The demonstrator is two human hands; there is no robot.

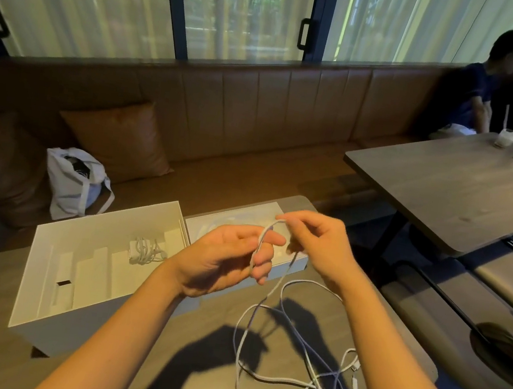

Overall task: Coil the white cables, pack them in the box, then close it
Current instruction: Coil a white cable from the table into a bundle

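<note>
While the left hand [223,255] curls loosely round the thin white braided cable [287,340], right hand [317,245] pinches its loop; slack sprawls near the desk's [191,366] right edge, beside the open white cardboard box [80,268].

Two bare forearms come up from the bottom edge of the view, and no sleeve shows anywhere along them as far as the frame's edge. The wrists carry no watch, strap or bracelet. The left hand [223,259] and the right hand [321,243] are both bare, with no glove, and no ring can be made out on the fingers that show. Nails look short and unpainted, though motion blur softens the fingertips.
</note>
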